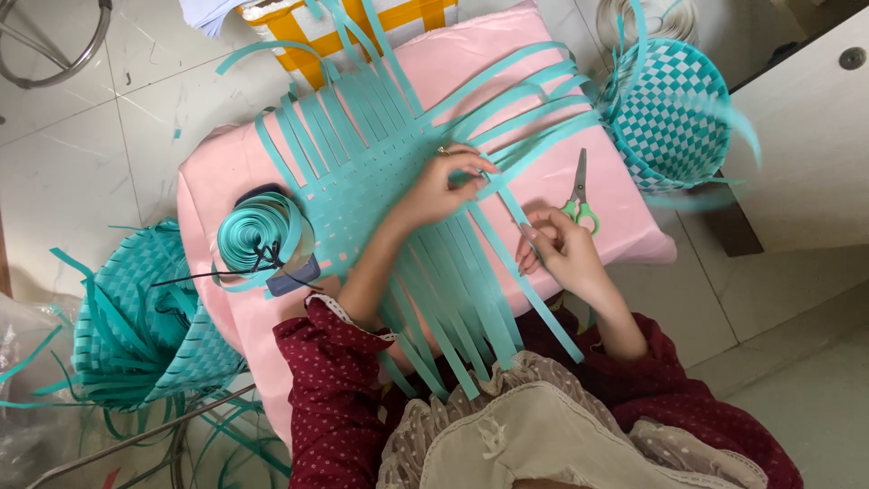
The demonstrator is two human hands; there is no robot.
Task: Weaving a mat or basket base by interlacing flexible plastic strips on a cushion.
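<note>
Your left hand pinches a strip at the centre of the teal woven mat lying on the pink cushion, your right hand curls around one thin, springy, slippery strip near the cushion's right edge, beside scissors, with a strip coil at the left edge.

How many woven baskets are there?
2. One woven basket stands at the upper right beside the pink cushion; the other woven basket lies at the lower left on the floor. More may be out of view.
</note>
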